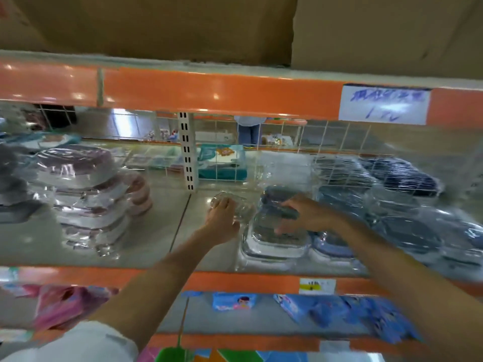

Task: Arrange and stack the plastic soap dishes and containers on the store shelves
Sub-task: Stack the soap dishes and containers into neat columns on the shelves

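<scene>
On the middle shelf (pixel 146 246) my left hand (pixel 222 220) lies over a clear plastic soap dish (pixel 240 206), fingers bent around its near edge. My right hand (pixel 305 215) grips the top of a stack of clear wrapped grey soap dishes (pixel 274 236), thumb low on the front and fingers over the top. To the right lie more wrapped blue and dark dishes (pixel 386 205). On the left stands a stack of wrapped pink and purple containers (pixel 86 194). The picture is motion-blurred.
An orange shelf beam (pixel 209 92) with a handwritten paper label (pixel 384 105) runs overhead, cardboard boxes above it. A slotted upright (pixel 187 152) and wire grid back the shelf. The lower shelf holds blue packets (pixel 339 309) and pink packets (pixel 65 307). A person stands beyond the grid.
</scene>
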The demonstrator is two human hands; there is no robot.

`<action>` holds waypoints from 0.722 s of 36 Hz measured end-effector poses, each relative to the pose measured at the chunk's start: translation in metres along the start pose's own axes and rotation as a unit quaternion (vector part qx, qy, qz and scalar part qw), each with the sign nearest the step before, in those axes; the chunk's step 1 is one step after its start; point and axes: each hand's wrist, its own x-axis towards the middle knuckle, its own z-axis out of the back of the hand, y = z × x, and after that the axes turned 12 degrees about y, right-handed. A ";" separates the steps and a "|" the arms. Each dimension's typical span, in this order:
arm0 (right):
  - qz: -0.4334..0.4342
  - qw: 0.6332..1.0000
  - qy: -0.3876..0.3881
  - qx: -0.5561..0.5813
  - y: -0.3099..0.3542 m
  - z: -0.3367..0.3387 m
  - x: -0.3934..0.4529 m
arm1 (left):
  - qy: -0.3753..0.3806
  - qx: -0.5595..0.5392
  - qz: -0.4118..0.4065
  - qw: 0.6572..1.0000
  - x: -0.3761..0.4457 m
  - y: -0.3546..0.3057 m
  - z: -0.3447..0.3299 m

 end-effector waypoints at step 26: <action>0.020 0.993 -0.072 -0.091 0.074 -0.011 0.093 | -0.045 -0.048 0.005 0.998 -0.042 0.099 0.024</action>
